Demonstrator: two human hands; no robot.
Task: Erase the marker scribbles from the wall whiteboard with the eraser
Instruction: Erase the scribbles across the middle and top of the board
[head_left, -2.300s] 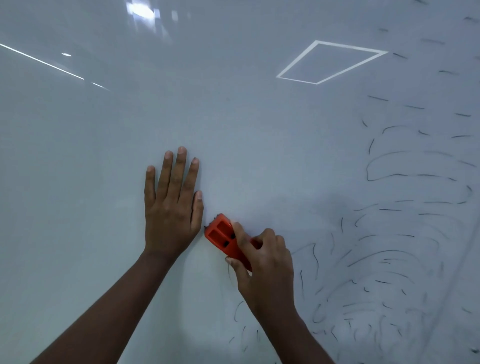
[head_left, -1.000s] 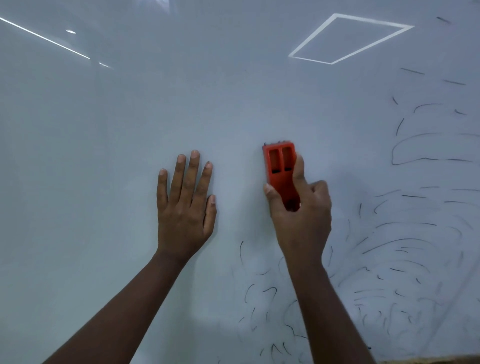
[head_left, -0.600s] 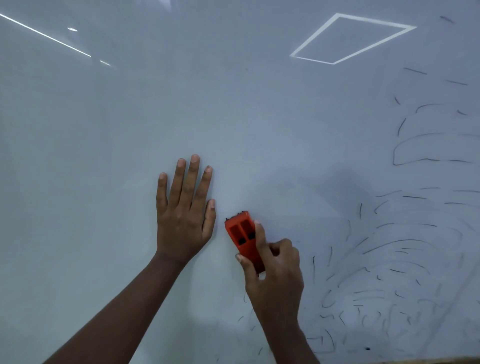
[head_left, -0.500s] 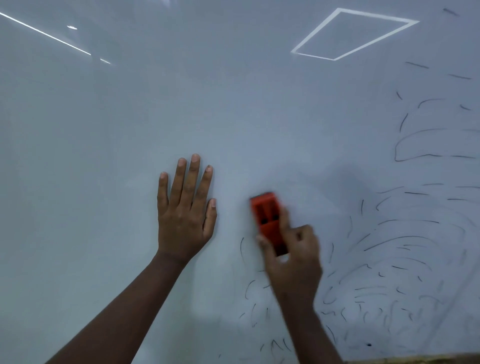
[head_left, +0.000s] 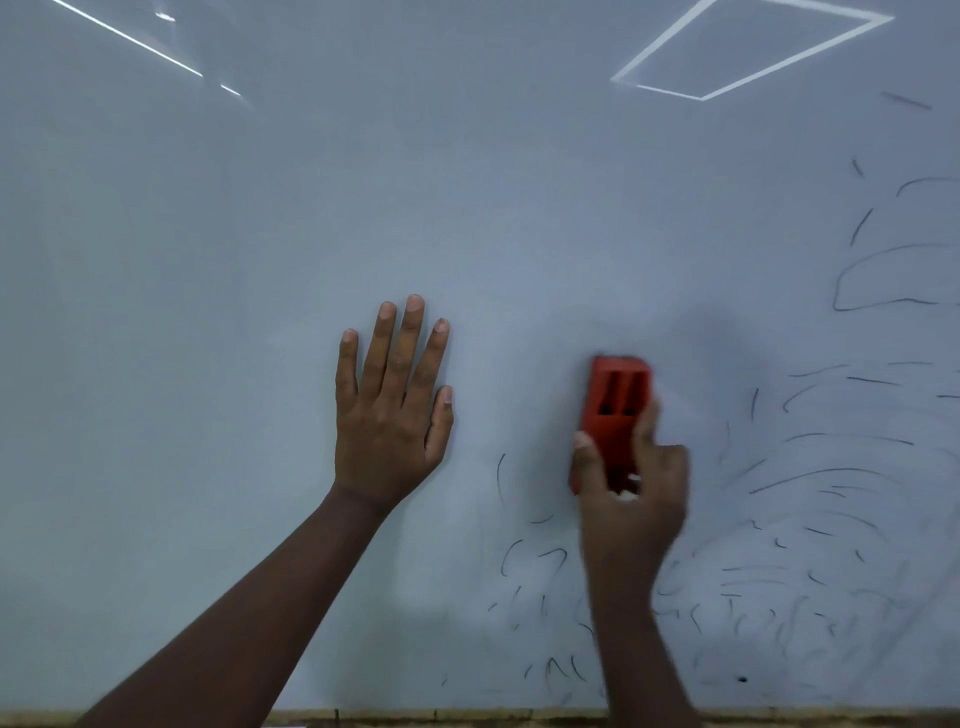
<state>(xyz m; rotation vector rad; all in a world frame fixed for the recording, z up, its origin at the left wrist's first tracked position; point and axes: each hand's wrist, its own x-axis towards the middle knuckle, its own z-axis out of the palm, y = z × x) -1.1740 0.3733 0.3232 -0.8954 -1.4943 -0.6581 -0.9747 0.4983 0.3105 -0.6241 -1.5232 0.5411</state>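
right hand (head_left: 631, 488) grips the orange eraser (head_left: 613, 410) just right of centre on the whiteboard (head_left: 467, 208); left hand (head_left: 392, 410) lies flat, fingers straight, at its 9 o'clock. risk: short strokes may skip the scribbles (head_left: 831, 483) at 3 o'clock and below, leaving streaks

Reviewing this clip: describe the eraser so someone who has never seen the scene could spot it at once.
Start from the pale whiteboard that fills the view, then find the right hand beside the flat left hand. The eraser is the upright block gripped in that right hand. It is the only bright orange thing here, with two dark slots in its back.
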